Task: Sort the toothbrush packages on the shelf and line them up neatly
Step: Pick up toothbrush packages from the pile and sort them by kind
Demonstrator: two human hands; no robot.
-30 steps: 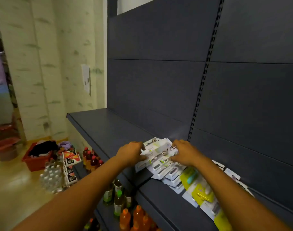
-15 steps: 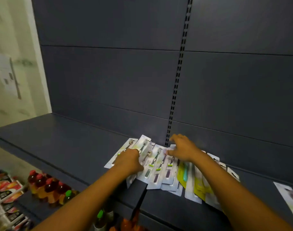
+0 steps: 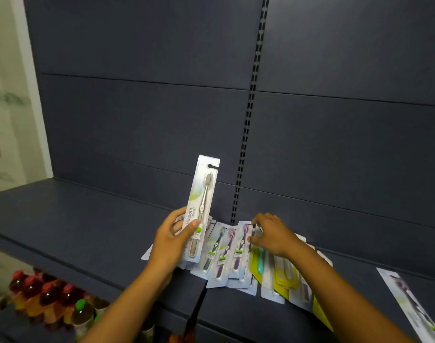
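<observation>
The dark shelf [image 3: 75,226] runs across the middle of the frame, bare over its whole left half, and my work is bunched at lower centre, so I judge the sorting barely begun. The fanned row of toothbrush packages [image 3: 223,253] lies flat just right of centre, overlapping like roof tiles, white cards first, then yellow-green ones [image 3: 280,276] running under my right forearm toward the lower right; their edges are uneven and nothing is yet grouped by kind or squared to the shelf front. One stray package [image 3: 409,308] lies alone at the far lower right, well apart from the rest, and I expect it must be brought in too. Below the shelf at lower left stand drink bottles [image 3: 48,300], no part of this job. My left hand [image 3: 171,241] holds one lifted package [image 3: 201,209] nearly upright at centre frame, thumb pressed across its front, fingers curled behind it. My right hand [image 3: 273,236] rests on the tops of the lying cards, fingertips bent and pinching the upper edge of one; which card, I cannot tell.
</observation>
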